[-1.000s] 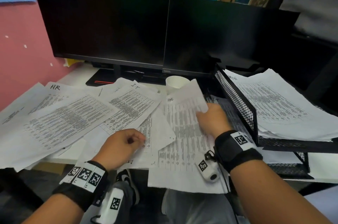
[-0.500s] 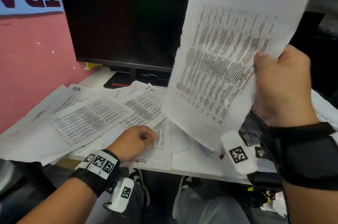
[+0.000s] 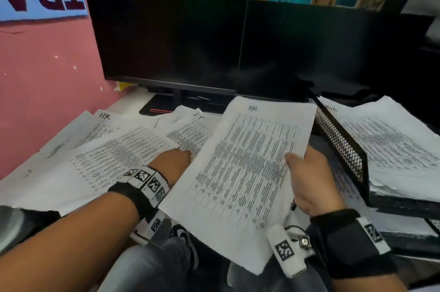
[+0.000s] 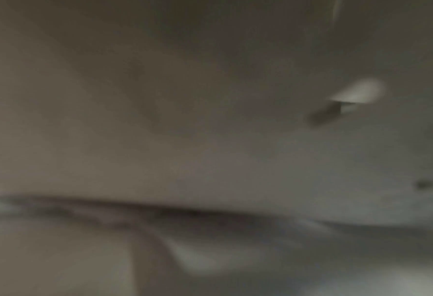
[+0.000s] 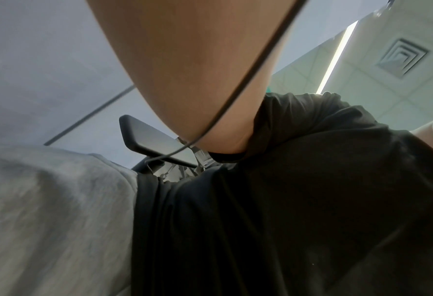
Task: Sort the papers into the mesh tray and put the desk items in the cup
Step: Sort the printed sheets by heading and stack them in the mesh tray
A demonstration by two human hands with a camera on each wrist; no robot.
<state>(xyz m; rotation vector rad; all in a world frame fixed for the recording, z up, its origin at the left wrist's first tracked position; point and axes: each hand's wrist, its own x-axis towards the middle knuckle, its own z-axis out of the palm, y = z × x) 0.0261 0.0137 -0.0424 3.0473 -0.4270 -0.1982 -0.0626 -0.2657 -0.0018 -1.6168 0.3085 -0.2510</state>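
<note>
- The right hand (image 3: 312, 179) is pinching the right edge of a white printed sheet headed "HR" (image 3: 247, 168); the sheet is hanging tilted above the desk, long axis running away from the person
- The black wire-mesh tray (image 3: 342, 146), already holding a stack of papers (image 3: 390, 146), is standing just right of that hand, so the right hand is nearer
- The left hand (image 3: 173, 163) is half hidden under the sheet; I cannot tell its grip
- Loose printed pages (image 3: 114, 156) are littering the white desk (image 3: 133, 104) before two dark monitors (image 3: 166, 37) and a pink wall (image 3: 47, 72)
</note>
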